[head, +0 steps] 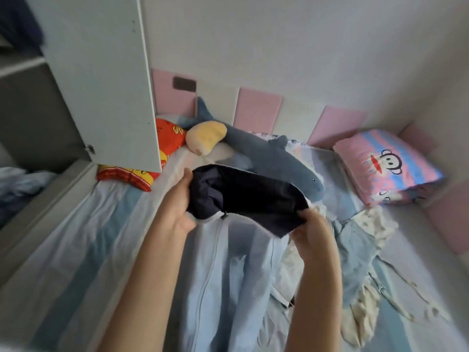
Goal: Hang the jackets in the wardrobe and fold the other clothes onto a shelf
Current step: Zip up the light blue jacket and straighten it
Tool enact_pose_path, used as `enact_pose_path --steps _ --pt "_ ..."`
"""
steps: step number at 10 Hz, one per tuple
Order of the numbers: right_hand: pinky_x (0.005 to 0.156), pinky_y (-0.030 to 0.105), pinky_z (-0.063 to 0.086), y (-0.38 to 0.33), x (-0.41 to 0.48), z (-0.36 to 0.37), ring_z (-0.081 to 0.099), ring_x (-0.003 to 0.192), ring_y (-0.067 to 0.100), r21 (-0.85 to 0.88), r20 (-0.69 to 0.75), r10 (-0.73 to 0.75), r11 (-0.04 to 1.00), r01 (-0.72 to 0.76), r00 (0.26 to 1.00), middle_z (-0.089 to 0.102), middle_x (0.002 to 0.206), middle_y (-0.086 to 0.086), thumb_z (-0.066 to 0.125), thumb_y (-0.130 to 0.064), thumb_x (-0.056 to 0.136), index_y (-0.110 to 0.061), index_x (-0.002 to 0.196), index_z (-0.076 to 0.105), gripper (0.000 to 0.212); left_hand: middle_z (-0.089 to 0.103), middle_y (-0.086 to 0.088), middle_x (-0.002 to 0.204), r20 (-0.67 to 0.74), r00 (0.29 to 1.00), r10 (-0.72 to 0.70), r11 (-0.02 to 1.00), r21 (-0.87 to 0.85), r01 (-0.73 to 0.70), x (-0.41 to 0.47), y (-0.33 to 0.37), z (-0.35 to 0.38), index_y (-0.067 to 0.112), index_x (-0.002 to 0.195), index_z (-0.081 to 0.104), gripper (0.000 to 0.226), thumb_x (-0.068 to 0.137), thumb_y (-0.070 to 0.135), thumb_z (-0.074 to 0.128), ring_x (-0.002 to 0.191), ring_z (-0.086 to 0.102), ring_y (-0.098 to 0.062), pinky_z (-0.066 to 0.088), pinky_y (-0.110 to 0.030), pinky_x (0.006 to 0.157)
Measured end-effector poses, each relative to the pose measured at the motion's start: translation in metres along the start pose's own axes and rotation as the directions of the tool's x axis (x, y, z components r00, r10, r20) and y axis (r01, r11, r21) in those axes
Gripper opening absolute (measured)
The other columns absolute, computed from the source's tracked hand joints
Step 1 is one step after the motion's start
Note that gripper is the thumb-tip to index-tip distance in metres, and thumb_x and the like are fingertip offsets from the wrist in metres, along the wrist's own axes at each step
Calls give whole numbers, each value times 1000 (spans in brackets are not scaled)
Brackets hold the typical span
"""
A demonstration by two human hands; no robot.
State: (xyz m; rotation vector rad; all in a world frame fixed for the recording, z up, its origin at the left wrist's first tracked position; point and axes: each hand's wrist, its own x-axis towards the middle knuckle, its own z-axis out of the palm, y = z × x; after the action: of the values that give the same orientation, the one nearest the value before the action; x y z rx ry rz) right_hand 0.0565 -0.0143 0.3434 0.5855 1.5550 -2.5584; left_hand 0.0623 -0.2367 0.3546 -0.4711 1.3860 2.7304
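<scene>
Head view: a light-blue zip jacket (pixel 223 275), navy-lined, is held in front of the shark plush (pixel 253 146); what seems its collar is gripped at either edge by the left hand (pixel 177 212) and right hand (pixel 313 229).

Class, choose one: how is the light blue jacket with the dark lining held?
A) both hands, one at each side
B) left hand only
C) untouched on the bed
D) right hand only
A: the left hand and the right hand each grip one side of the jacket at its dark-lined top.
</scene>
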Motion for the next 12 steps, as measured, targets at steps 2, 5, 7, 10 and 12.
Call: enact_pose_path --steps 2,5,7,10,12 --pt "63 31 57 -19 -10 10 65 72 18 -100 -18 -29 995 27 999 67 81 5 48 -19 98 -8 98 63 19 69 -7 99 116 992 -49 999 -15 51 -3 16 -5 9 120 57 54 80 45 64 94 64 -16 56 -26 70" --pt "62 30 52 -37 -11 26 63 61 19 -423 166 -232 861 282 959 64 68 9 61 -32 91 -11 71 70 31 72 -11 92 4 995 -99 984 147 97 2 31 -13 11 103 65 37 100 38 39 90 64 -24 50 -35 78" --pt "83 49 56 -45 3 20 67 77 35 -708 221 -122 662 245 968 71 82 18 78 -32 74 -1 83 72 33 63 -17 116 -37 995 -89 996 19 90 10 41 -17 11 131 54 49 90 38 56 97 64 -30 53 -37 80" --pt "65 30 40 -29 26 32 52 72 27 -899 -18 -383 411 153 924 55 72 10 47 -21 98 -8 75 56 28 65 -14 117 25 994 -108 971 215 100 10 39 -10 6 121 60 48 93 43 50 108 61 -25 48 -37 91" --pt "64 22 57 -24 19 35 63 70 14 -444 177 -78 883 150 981 68 75 3 50 -13 98 -10 87 69 22 72 -7 86 -32 995 -94 974 206 99 5 51 -39 9 101 63 34 95 38 47 77 69 -16 53 -32 69"
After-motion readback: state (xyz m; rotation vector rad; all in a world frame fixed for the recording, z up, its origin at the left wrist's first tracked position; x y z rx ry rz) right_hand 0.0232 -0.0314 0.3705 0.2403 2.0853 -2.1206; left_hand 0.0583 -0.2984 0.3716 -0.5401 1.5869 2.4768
